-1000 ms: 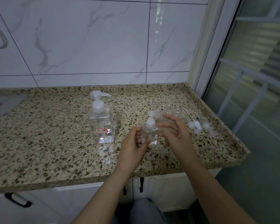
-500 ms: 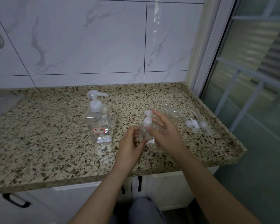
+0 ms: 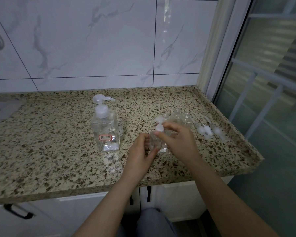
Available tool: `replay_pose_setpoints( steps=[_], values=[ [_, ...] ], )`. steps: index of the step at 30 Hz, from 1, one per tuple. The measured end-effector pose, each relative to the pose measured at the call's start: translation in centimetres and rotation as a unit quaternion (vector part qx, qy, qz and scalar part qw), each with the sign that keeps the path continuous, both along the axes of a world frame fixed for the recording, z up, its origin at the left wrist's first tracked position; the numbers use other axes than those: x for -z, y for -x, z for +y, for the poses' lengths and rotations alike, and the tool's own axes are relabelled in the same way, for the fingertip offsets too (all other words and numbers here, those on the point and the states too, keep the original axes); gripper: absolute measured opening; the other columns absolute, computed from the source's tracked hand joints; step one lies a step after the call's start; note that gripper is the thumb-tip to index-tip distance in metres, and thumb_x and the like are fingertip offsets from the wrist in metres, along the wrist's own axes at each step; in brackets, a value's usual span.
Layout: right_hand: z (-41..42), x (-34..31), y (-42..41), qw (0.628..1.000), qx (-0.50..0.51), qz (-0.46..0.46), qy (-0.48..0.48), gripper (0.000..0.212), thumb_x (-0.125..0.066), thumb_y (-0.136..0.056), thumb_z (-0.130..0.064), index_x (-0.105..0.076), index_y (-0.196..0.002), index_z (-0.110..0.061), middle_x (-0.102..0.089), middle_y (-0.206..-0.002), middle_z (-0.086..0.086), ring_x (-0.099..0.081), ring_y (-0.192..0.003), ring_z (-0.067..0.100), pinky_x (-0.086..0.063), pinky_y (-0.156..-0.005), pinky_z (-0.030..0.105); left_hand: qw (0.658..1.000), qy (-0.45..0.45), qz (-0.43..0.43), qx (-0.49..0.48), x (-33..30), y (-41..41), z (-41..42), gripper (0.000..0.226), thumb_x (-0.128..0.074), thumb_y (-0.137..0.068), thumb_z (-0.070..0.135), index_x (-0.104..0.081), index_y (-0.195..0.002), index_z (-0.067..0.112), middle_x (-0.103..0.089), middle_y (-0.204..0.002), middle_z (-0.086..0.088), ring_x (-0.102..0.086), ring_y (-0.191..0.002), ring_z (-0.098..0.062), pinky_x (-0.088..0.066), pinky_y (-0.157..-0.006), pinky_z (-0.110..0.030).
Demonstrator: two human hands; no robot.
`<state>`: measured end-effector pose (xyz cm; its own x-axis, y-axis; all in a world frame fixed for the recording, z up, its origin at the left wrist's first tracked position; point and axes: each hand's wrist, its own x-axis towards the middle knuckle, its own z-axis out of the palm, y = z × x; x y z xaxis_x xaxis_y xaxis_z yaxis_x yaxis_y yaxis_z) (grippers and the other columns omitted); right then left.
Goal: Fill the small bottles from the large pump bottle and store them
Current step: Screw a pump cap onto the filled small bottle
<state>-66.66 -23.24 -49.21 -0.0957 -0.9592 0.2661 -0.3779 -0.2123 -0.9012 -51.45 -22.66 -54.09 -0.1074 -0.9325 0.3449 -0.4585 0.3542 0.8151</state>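
A small clear bottle (image 3: 158, 142) with a white pump cap (image 3: 159, 124) stands on the speckled counter (image 3: 58, 151). My left hand (image 3: 140, 153) grips its body from the left. My right hand (image 3: 178, 141) pinches the cap's collar with thumb and fingers. The large clear pump bottle (image 3: 105, 129), with a red-edged label, stands to the left, apart from both hands. Three uncapped small bottles (image 3: 178, 116) stand just behind my right hand. Loose white pump caps (image 3: 208, 130) lie to their right.
The counter ends at a raised lip on the right, by a glass door (image 3: 272, 82). A tiled wall (image 3: 92, 40) backs the counter. White cabinet doors with dark handles (image 3: 17, 213) sit below the front edge. A grey object (image 3: 0, 110) lies at far left.
My right hand has closed in from an open spread beside the small bottle and now pinches its pump cap. My left hand keeps hold of the bottle's body.
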Motion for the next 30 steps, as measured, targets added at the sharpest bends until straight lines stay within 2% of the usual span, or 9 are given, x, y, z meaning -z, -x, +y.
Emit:
replay_pose_setpoints(
  steps=[4, 9, 12, 14, 16, 19, 23, 25, 30],
  values=[
    [0.1, 0.9, -1.4, 0.996, 0.08, -0.015, 0.041, 0.032, -0.089, -0.075, -0.037, -0.064, -0.09, -0.022, -0.069, -0.087, -0.011, -0.065, -0.076, 0.007, -0.055, -0.071, 0.029, 1.0, 0.008, -0.007, 0.013, 0.3, 0.0, -0.1, 0.031, -0.071, -0.089, 0.033, -0.05, -0.111, 0.026, -0.063, -0.107, 0.011, -0.061, -0.099, -0.001, -0.053, -0.084, -0.022],
    [0.1, 1.1, -1.1, 0.999, 0.038, -0.004, 0.033, 0.034, -0.085, -0.081, -0.035, -0.068, -0.108, -0.024, -0.066, -0.082, -0.022, -0.055, -0.063, -0.006, -0.046, -0.063, 0.014, 1.0, 0.015, -0.014, 0.017, 0.4, -0.1, -0.2, 0.031, -0.071, -0.09, 0.032, -0.051, -0.112, 0.026, -0.061, -0.107, 0.012, -0.06, -0.098, -0.002, -0.053, -0.083, -0.025],
    [0.1, 1.2, 0.3, 0.999, -0.006, -0.027, 0.018, 0.045, -0.084, -0.081, -0.03, -0.073, -0.122, -0.014, -0.074, -0.103, -0.017, -0.063, -0.077, -0.01, -0.056, -0.08, 0.017, 0.999, 0.015, -0.019, 0.023, 0.3, -0.1, -0.1, 0.03, -0.07, -0.09, 0.033, -0.051, -0.111, 0.028, -0.061, -0.106, 0.012, -0.06, -0.098, -0.002, -0.054, -0.083, -0.026],
    [0.1, 1.1, 0.7, 0.999, 0.015, -0.013, 0.044, 0.044, -0.088, -0.075, -0.031, -0.077, -0.114, -0.013, -0.077, -0.106, -0.005, -0.06, -0.073, -0.011, -0.053, -0.076, 0.014, 0.999, 0.014, -0.02, 0.034, 0.3, 0.1, -0.1, 0.028, -0.071, -0.089, 0.034, -0.05, -0.108, 0.028, -0.06, -0.104, 0.012, -0.059, -0.097, -0.002, -0.052, -0.082, -0.024],
    [-0.2, 1.3, 0.5, 0.997, 0.041, 0.0, 0.06, 0.035, -0.091, -0.071, -0.033, -0.078, -0.101, -0.018, -0.076, -0.093, -0.011, -0.061, -0.07, -0.011, -0.049, -0.066, 0.011, 0.999, 0.006, -0.021, 0.034, 0.1, 0.2, 0.1, 0.029, -0.072, -0.088, 0.034, -0.048, -0.105, 0.028, -0.059, -0.102, 0.013, -0.057, -0.096, 0.0, -0.05, -0.08, -0.019],
    [-0.3, 1.6, -0.4, 0.994, 0.076, 0.003, 0.081, 0.029, -0.092, -0.069, -0.036, -0.068, -0.086, -0.03, -0.069, -0.082, -0.02, -0.063, -0.079, -0.009, -0.051, -0.068, 0.012, 1.0, -0.009, -0.012, 0.026, 0.0, 0.1, 0.0, 0.031, -0.072, -0.087, 0.033, -0.048, -0.106, 0.028, -0.06, -0.102, 0.012, -0.057, -0.095, 0.001, -0.049, -0.079, -0.017],
    [-0.2, 1.1, -0.5, 0.997, 0.044, -0.023, 0.054, 0.026, -0.088, -0.076, -0.033, -0.069, -0.093, -0.032, -0.07, -0.084, -0.018, -0.063, -0.079, -0.012, -0.05, -0.071, 0.009, 0.999, -0.009, -0.005, 0.034, 0.1, 0.0, 0.0, 0.03, -0.07, -0.089, 0.034, -0.051, -0.111, 0.027, -0.062, -0.103, 0.012, -0.059, -0.097, -0.001, -0.049, -0.081, -0.016],
    [0.2, 1.1, 0.1, 0.999, -0.015, -0.036, 0.021, 0.026, -0.085, -0.081, -0.029, -0.074, -0.104, -0.025, -0.071, -0.081, -0.02, -0.061, -0.063, -0.004, -0.047, -0.06, 0.012, 0.999, -0.002, -0.01, 0.046, 0.0, -0.1, 0.0, 0.031, -0.069, -0.091, 0.031, -0.053, -0.117, 0.025, -0.063, -0.107, 0.015, -0.06, -0.099, 0.002, -0.048, -0.082, -0.013],
    [2.0, 2.3, 2.2, 0.995, -0.074, 0.057, 0.022, 0.044, -0.081, -0.087, -0.018, -0.066, -0.126, -0.034, -0.059, -0.069, -0.029, -0.044, -0.052, 0.003, -0.036, -0.051, 0.012, 0.996, -0.009, 0.001, 0.088, -0.3, -0.1, 0.1, 0.04, -0.066, -0.093, 0.03, -0.056, -0.131, 0.022, -0.067, -0.12, 0.017, -0.061, -0.108, 0.008, -0.049, -0.091, -0.013]
  ],
)
